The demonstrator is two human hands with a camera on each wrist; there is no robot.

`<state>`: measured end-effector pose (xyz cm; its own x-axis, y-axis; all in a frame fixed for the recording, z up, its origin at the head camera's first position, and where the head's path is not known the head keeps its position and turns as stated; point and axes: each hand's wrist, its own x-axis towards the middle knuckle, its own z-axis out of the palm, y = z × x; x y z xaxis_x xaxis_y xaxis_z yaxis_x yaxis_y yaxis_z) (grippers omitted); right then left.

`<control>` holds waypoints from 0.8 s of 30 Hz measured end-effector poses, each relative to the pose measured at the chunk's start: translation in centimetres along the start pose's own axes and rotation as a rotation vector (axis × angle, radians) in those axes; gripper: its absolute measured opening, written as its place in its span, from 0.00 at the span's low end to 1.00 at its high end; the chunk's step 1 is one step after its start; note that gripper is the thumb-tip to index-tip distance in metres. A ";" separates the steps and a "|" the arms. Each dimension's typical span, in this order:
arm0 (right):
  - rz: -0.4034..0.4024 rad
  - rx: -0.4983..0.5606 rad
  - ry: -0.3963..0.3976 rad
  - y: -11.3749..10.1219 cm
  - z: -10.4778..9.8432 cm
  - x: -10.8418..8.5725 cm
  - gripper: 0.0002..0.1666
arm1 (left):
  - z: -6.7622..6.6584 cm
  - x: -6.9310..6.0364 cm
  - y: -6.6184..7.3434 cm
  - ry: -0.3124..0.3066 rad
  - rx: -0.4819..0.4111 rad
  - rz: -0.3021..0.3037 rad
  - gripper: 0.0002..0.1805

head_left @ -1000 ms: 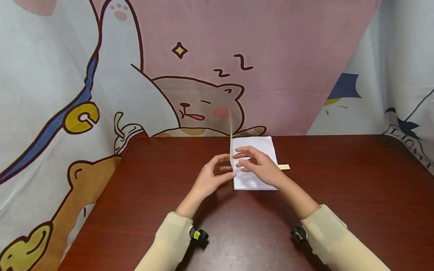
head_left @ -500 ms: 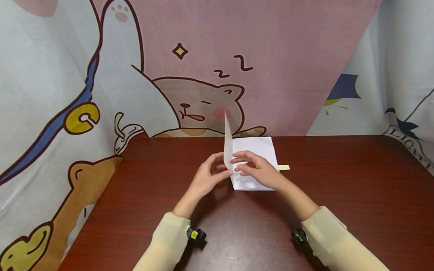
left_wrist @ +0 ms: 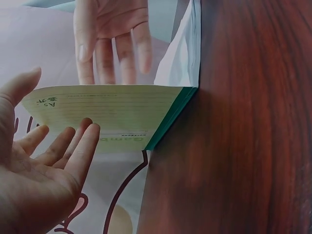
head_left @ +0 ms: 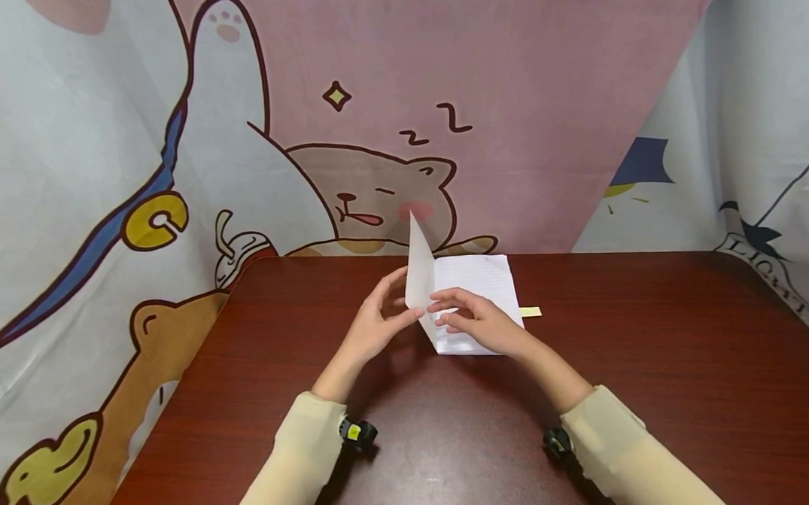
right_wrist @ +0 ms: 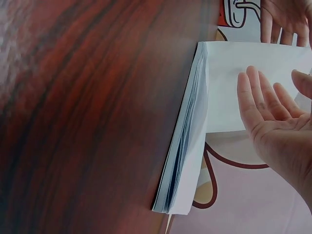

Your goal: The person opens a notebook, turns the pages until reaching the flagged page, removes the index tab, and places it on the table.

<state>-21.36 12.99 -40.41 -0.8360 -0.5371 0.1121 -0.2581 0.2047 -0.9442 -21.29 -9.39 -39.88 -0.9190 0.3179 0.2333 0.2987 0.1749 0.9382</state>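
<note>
"Fingers point(left_wrist: 84, 153) of the left hand point(head_left: 370, 325): what is their state?"

"Extended and loosely spread, with no grip evident. The thumb stands apart from them, close to the free edge of the front cover point(head_left: 419, 271). Firm contact cannot be confirmed."

"And the right hand point(head_left: 485, 320)?"

"Its fingers point(right_wrist: 273, 97) are likewise extended, slightly bent, and gripping nothing. They hang over the ruled page point(head_left: 476, 272), tips directed left toward the inner face of the cover. Whether they touch it cannot be told."

"State the position of the notebook point(right_wrist: 183, 141)."

"It lies on the table point(head_left: 427, 462), ahead of the person and mainly beneath the right hand. Its long axis runs from near to far, with the hinge along the left side of the page."

"Which relation governs the handling?"

"In judgement, the cover's: it stands between both hands, tilted left from the hinge. The left hand is nearer its outer face, the right hand its inner face."

"Specify materials."

"Cover: thin, flexible-looking sheet; white inside, pale yellow-green outside, printed with lines and lettering. Binding strip point(left_wrist: 170, 119): teal. Pages: white paper, slightly wavy at the edges. Tab point(head_left: 531, 312): narrow yellow rectangle, projecting right. Table: glossy, red-brown, streaked wood grain."
</note>
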 end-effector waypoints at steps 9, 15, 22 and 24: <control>-0.007 -0.010 -0.025 0.6 -0.2 -0.3 0.24 | -0.6 -0.1 -0.1 0.022 0.001 0.079 0.38; 0.003 -0.003 -0.028 1.1 -0.4 -0.5 0.25 | -1.1 -0.2 -0.3 0.031 -0.011 0.090 0.36; 0.018 -0.016 -0.022 1.4 -0.7 -0.7 0.25 | -1.6 -0.5 -0.1 0.041 -0.007 0.061 0.34; 0.019 -0.020 -0.021 1.5 -0.8 -0.7 0.25 | -1.8 -0.6 -0.1 0.045 -0.009 0.061 0.33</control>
<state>-21.51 14.30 -41.65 -0.8308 -0.5496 0.0873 -0.2519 0.2315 -0.9396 -21.25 -11.26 -39.61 -0.9098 0.2857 0.3010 0.3523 0.1484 0.9241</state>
